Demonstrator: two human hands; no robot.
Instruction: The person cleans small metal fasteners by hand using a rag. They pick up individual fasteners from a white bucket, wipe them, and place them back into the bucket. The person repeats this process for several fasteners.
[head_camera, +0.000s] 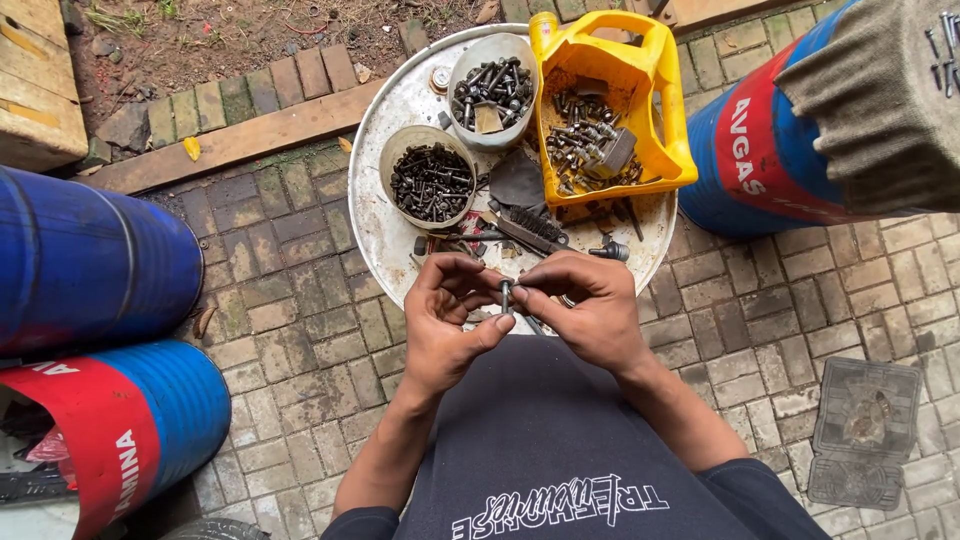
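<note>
ahead: round tray (390, 230) crowded | sides: blue drums (90, 260) | between: open paving (300, 300)

A short dark metal bolt (506, 296), dull and greasy, sits pinched between the bare left hand (452, 318) and right hand (590, 308). Just beyond it lies a round white metal tray (392, 232), scuffed and stained, carrying a glossy yellow plastic jug cut open (655, 120). Left of the tray, rough mossy grey paving bricks (290, 280) meet a shiny blue painted steel drum (90, 262).
</note>
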